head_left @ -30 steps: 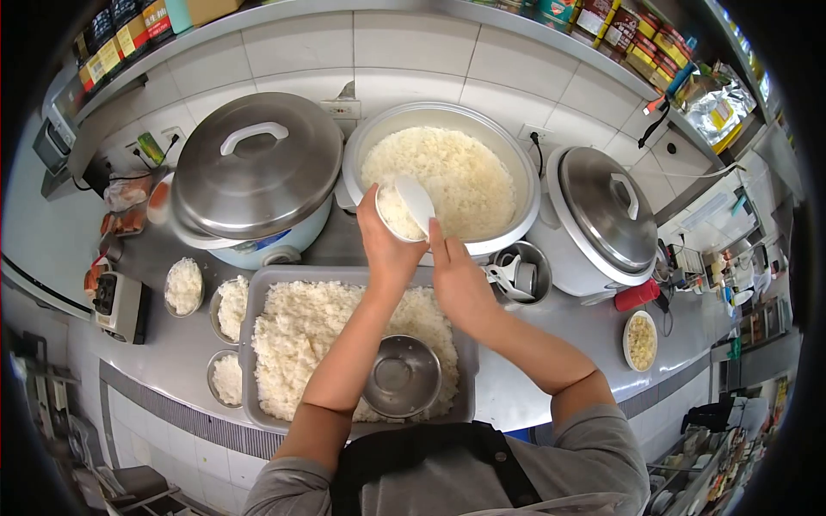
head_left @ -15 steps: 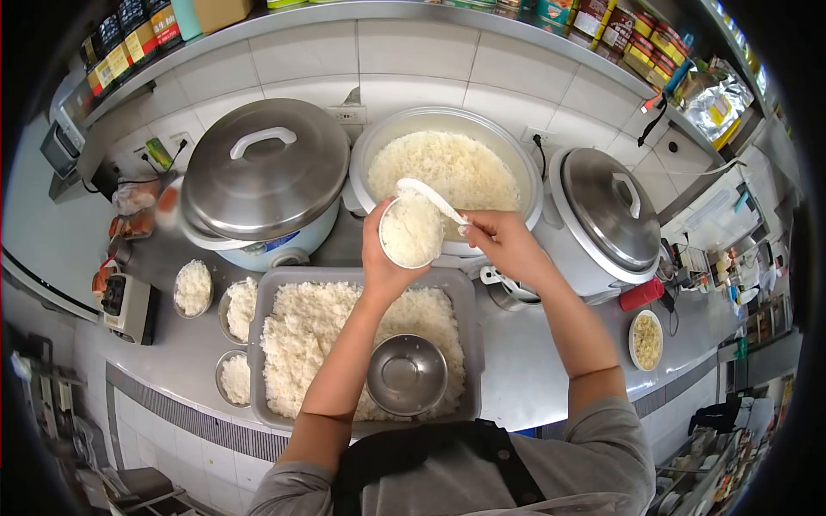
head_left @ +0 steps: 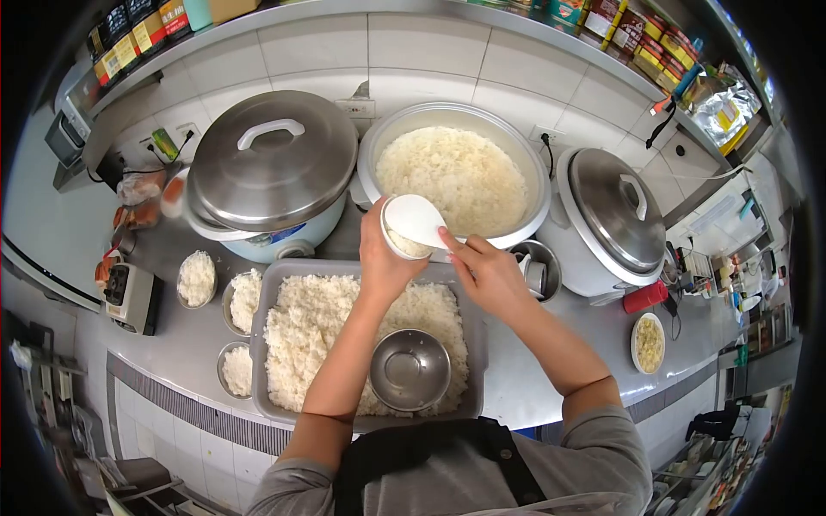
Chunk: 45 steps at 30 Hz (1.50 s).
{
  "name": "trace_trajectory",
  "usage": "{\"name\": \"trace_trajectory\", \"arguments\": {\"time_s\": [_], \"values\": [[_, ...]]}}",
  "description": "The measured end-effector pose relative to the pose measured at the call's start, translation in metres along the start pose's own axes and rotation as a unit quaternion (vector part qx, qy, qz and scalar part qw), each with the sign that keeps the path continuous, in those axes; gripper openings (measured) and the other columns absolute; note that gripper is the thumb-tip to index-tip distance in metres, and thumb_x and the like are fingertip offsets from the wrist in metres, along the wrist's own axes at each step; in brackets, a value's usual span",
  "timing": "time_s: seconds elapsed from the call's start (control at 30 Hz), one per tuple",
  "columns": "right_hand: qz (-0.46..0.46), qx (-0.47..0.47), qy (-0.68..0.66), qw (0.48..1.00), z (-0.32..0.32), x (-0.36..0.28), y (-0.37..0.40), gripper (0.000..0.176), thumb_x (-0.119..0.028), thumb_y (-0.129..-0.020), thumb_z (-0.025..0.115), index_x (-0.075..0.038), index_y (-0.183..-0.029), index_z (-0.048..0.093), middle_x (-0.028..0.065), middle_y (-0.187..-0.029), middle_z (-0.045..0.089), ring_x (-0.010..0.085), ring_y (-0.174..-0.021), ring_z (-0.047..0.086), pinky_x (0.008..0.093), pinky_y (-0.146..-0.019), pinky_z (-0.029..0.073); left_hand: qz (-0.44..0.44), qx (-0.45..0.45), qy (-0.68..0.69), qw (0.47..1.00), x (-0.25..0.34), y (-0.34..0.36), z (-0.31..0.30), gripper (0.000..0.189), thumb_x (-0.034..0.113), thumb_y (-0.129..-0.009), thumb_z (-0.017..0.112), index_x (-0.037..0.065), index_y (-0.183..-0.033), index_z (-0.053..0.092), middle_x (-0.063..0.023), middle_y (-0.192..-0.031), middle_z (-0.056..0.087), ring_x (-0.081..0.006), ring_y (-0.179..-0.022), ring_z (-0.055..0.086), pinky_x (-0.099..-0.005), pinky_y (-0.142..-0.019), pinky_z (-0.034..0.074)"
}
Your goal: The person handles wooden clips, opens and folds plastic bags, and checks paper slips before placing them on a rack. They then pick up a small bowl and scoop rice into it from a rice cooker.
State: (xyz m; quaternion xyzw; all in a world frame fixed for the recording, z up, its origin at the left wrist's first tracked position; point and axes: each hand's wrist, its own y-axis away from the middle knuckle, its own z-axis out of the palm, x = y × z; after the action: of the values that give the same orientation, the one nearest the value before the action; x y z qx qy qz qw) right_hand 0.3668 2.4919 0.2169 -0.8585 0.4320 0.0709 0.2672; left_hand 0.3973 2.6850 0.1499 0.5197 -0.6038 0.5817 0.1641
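My left hand is wrapped round a small white bowl of rice, held above the far edge of a grey tub. A white rice paddle lies flat over the bowl's top and hides much of the rice. Its handle end is gripped by my right hand. Just beyond both hands, an uncovered rice cooker holds cooked rice. More rice fills the tub below, where an empty metal bowl rests on it.
Lidded cookers stand at left and right. Bowls of rice line the tub's left side. A metal pot sits right of my right hand. Farther right are a red cup and a bowl of yellowish food.
The paddle has turned from edge-on at the bowl's right to flat across its top. My right hand has moved slightly lower and closer to the bowl.
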Motion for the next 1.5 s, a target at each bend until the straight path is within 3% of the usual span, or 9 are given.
{"name": "trace_trajectory", "arguments": {"time_s": [0.3, 0.43, 0.57, 0.83, 0.93, 1.03, 1.3, 1.37, 1.5], "values": [[0.143, 0.057, -0.263, 0.952, 0.022, 0.021, 0.014, 0.043, -0.001, -0.095, 0.064, -0.009, -0.137, 0.063, -0.0005, -0.081, 0.058, 0.0049, -0.069, 0.045, 0.0235, -0.06, 0.041, 0.018, 0.025, 0.144, 0.989, -0.012, 0.008, 0.002, 0.107, 0.007, -0.055, 0.093, 0.004, -0.144, 0.034, -0.0153, -0.133, 0.054, -0.0258, -0.121, 0.057, -0.0383, -0.104, 0.048], [0.109, 0.091, -0.259, 0.955, 0.024, -0.01, 0.022, 0.043, -0.005, -0.096, 0.063, -0.01, -0.139, 0.061, 0.007, -0.079, 0.063, 0.0101, -0.066, 0.05, 0.0273, -0.062, 0.044, 0.009, 0.024, 0.154, 0.988, -0.016, 0.015, 0.004, 0.106, 0.005, -0.055, 0.092, 0.005, -0.144, 0.035, -0.0157, -0.133, 0.053, -0.0268, -0.121, 0.058, -0.038, -0.102, 0.05], [0.242, 0.13, -0.355, 0.894, 0.027, 0.01, 0.033, 0.041, -0.006, -0.097, 0.062, -0.008, -0.138, 0.061, 0.0074, -0.091, 0.07, 0.0086, -0.07, 0.053, 0.0262, -0.062, 0.045, -0.006, 0.048, 0.184, 0.982, -0.007, 0.024, -0.004, 0.109, 0.002, -0.054, 0.091, 0.006, -0.146, 0.031, -0.0156, -0.135, 0.051, -0.0266, -0.124, 0.056, -0.0388, -0.104, 0.048], [0.119, 0.144, -0.298, 0.936, 0.052, -0.052, 0.044, 0.049, -0.002, -0.096, 0.059, -0.001, -0.144, 0.052, 0.023, -0.091, 0.066, 0.0283, -0.072, 0.061, 0.0397, -0.068, 0.048, -0.017, 0.13, 0.165, 0.978, 0.012, 0.042, 0.001, 0.114, 0.0, -0.056, 0.093, 0.005, -0.149, 0.028, -0.0167, -0.139, 0.048, -0.0279, -0.127, 0.053, -0.0397, -0.107, 0.047], [0.227, 0.125, -0.319, 0.912, 0.029, -0.06, 0.048, 0.05, 0.0, -0.098, 0.055, -0.005, -0.147, 0.05, 0.0116, -0.099, 0.067, 0.0109, -0.074, 0.052, 0.0275, -0.066, 0.046, -0.008, 0.154, 0.116, 0.981, 0.016, 0.049, -0.011, 0.113, 0.001, -0.057, 0.093, 0.005, -0.149, 0.028, -0.0171, -0.141, 0.044, -0.0285, -0.128, 0.051, -0.0404, -0.108, 0.046], [0.109, 0.142, -0.287, 0.941, 0.06, -0.077, 0.059, 0.058, -0.002, -0.097, 0.056, -0.006, -0.153, 0.04, 0.0091, -0.097, 0.065, 0.0121, -0.074, 0.055, 0.0275, -0.067, 0.048, -0.018, 0.175, 0.117, 0.977, 0.011, 0.056, -0.016, 0.113, 0.002, -0.057, 0.093, 0.004, -0.149, 0.027, -0.0168, -0.141, 0.042, -0.0286, -0.129, 0.05, -0.0403, -0.11, 0.044], [0.259, 0.091, -0.397, 0.876, 0.043, -0.073, 0.073, 0.053, -0.008, -0.093, 0.057, -0.007, -0.146, 0.051, 0.0149, -0.081, 0.062, 0.019, -0.065, 0.059, 0.0337, -0.061, 0.049, -0.031, 0.109, 0.105, 0.988, 0.008, 0.083, -0.053, 0.113, 0.005, -0.057, 0.095, 0.005, -0.148, 0.028, -0.0152, -0.14, 0.042, -0.0282, -0.129, 0.05, -0.0395, -0.109, 0.044], [0.212, 0.07, -0.249, 0.942, 0.062, -0.02, 0.089, 0.045, -0.009, -0.089, 0.058, -0.005, -0.134, 0.061, 0.0202, -0.082, 0.066, 0.0278, -0.062, 0.061, 0.037, -0.064, 0.051, -0.034, 0.074, 0.109, 0.991, -0.003, 0.093, -0.072, 0.116, 0.007, -0.055, 0.096, 0.006, -0.149, 0.028, -0.0155, -0.14, 0.043, -0.0277, -0.129, 0.051, -0.0401, -0.108, 0.046], [0.259, -0.176, -0.096, 0.945, 0.099, 0.034, 0.12, 0.035, -0.014, -0.087, 0.06, 0.0, -0.118, 0.068, 0.0244, -0.088, 0.067, 0.0382, -0.074, 0.066, 0.0436, -0.075, 0.053, -0.035, 0.012, 0.137, 0.99, 0.001, 0.118, -0.112, 0.122, 0.008, -0.053, 0.098, 0.006, -0.152, 0.027, -0.0159, -0.141, 0.045, -0.0276, -0.129, 0.052, -0.0405, -0.109, 0.046]]}}
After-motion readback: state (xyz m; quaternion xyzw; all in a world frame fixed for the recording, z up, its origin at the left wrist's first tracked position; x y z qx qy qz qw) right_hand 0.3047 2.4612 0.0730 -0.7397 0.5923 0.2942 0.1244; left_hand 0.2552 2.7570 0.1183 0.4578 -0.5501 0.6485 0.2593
